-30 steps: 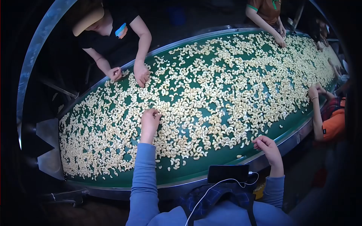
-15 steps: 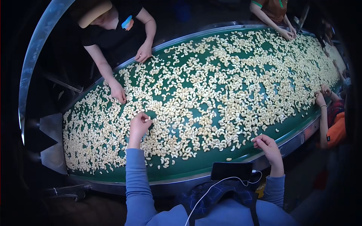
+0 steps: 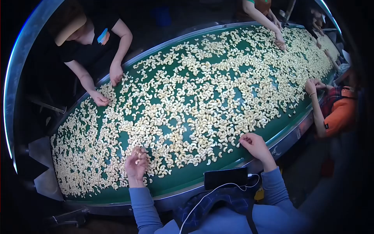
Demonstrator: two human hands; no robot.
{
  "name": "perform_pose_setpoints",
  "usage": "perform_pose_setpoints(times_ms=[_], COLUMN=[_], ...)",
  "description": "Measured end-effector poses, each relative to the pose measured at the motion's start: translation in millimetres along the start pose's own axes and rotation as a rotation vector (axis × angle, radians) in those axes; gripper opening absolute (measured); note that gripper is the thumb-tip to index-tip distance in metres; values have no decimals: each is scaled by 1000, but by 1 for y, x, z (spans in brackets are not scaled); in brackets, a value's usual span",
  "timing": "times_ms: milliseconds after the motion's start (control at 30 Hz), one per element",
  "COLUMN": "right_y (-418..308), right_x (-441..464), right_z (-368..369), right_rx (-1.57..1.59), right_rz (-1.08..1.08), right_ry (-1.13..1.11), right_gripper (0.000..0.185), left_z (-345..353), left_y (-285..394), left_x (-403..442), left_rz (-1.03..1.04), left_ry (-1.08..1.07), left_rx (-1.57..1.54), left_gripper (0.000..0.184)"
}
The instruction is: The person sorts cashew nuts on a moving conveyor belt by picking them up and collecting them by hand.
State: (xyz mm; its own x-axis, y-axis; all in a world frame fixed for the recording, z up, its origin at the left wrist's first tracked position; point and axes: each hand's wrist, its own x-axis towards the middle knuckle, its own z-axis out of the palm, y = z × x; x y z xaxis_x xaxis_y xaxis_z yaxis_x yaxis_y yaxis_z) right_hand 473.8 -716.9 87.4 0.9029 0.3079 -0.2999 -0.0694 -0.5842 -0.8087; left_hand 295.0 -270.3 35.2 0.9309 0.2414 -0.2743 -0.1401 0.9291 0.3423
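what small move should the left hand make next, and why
Perhaps turn the left hand palm down: its palm seems to face up with the fingers curled, while loose cashews lie around it on the green belt, so gripping one would likely be easier from above.

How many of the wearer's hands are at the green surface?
2: left hand at the cashews, right hand farther right, by the green surface's near edge; neither is hidden.

The head-worn camera looks forward and down across the cashews [image 3: 210, 113] from nearby.
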Motion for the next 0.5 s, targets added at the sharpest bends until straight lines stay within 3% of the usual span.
perform_pose_setpoints(times_ms=[67, 200, 267, 400, 500], right_y=[2, -31, -20, -40, -49], right_x=[17, 47, 65, 49, 48], right_z=[-3, 14, 29, 19, 26], right_rx=[150, -40, -124, -105, -222], right_rz=[21, -310, -448, -274, -401], right_ry=[-70, 11, -18, 112, -15], right_gripper=[18, 19, 22, 17, 12], left_z=[18, 51, 67, 86, 85], left_y=[-32, -95, -117, -140, -145], left_x=[-5, 7, 10, 7, 6], left_rz=[-52, -147, -186, -130, -159], left_ry=[67, 87, 40, 183, 203], left_rx=[22, 276, 364, 706, 969], left_gripper=[20, 36, 34, 27, 23])
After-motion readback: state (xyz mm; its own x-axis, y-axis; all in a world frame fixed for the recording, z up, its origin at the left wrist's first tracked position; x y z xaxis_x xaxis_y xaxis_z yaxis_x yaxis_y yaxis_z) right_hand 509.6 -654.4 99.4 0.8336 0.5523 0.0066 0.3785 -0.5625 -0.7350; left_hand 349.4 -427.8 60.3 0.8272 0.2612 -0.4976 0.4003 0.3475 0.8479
